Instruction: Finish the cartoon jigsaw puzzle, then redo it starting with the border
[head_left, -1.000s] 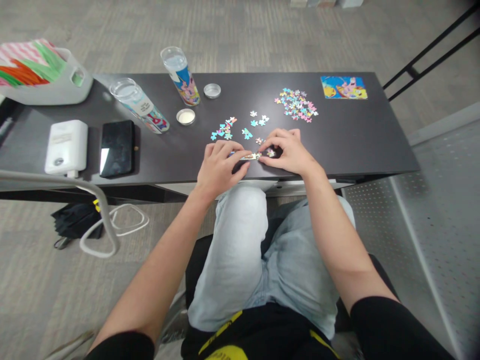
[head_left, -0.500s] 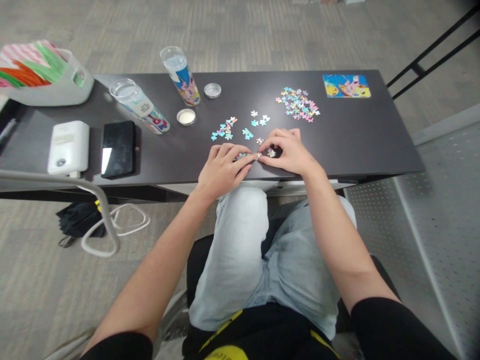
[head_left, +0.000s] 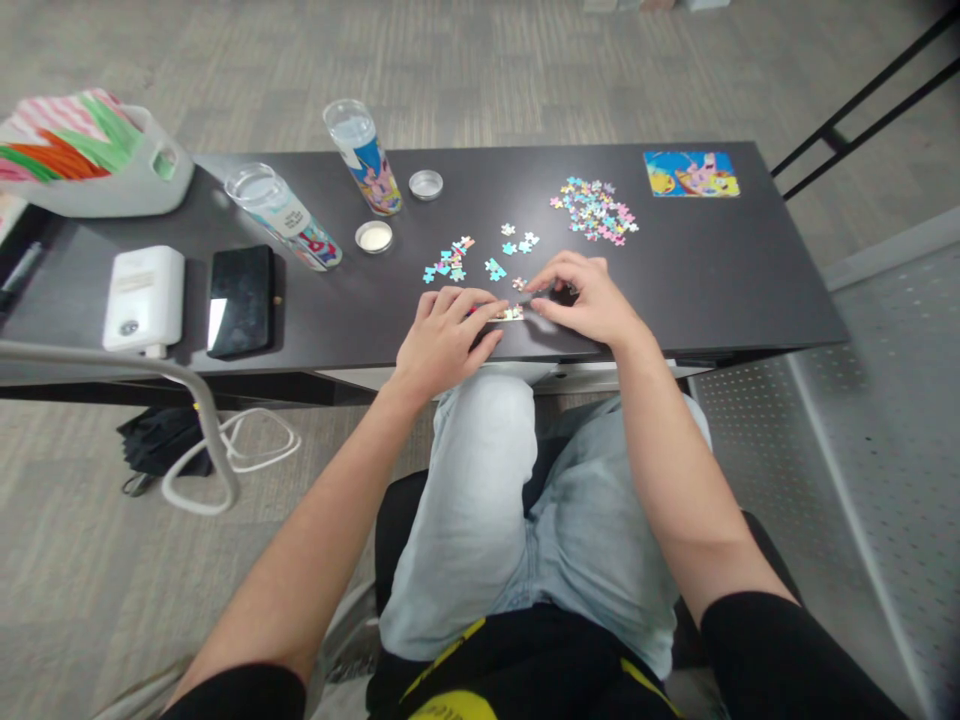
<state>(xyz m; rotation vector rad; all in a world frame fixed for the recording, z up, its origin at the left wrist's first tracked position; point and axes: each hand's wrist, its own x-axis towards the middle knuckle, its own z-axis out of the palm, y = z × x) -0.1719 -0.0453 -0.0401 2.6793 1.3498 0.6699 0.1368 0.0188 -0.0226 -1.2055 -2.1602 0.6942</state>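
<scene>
My left hand (head_left: 444, 335) rests near the front edge of the dark table (head_left: 712, 270), its fingertips pressed on a small joined strip of puzzle pieces (head_left: 511, 314). My right hand (head_left: 587, 298) lies just to the right, fingers curled, and pinches a puzzle piece I can barely see. A few blue loose pieces (head_left: 465, 260) lie scattered just beyond both hands. A bigger heap of pieces (head_left: 595, 209) sits further back right, next to a colourful picture card (head_left: 691, 173).
Two clear tubes with printed labels (head_left: 283, 216) (head_left: 363, 155) stand at the back left with two round lids (head_left: 373, 236) (head_left: 425, 184). A black phone (head_left: 240, 299), a white box (head_left: 144, 299) and a grey basket (head_left: 90, 155) occupy the left end. Cables lie on the floor.
My right hand has drawn slightly back and to the right from the joined strip, which now shows between the hands. My left hand stays put.
</scene>
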